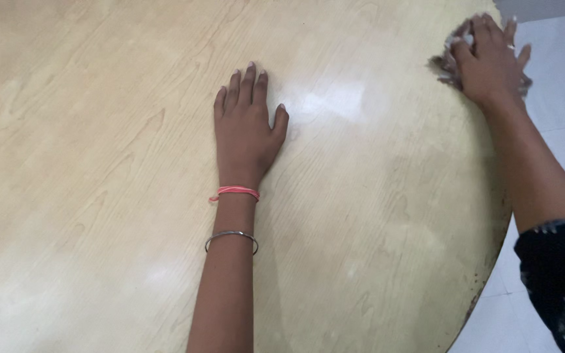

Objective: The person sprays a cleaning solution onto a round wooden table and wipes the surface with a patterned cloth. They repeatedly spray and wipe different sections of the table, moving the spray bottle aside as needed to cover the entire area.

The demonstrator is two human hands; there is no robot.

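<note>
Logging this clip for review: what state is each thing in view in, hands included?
Left hand: flat, palm down on the table, holding nothing.
Right hand: pressed on a crumpled whitish cloth at the table's edge.
Crumpled whitish cloth: bunched under the right hand.
Round pale wooden table: glossy, edge worn and stained.
Pink thread band: on the left wrist.
Thin metal bangle: on the left forearm.

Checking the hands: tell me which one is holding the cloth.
The right hand, at the table's far right edge, presses on a crumpled pale cloth. The left hand lies flat and bare on the wood, with bands on its wrist.
</note>
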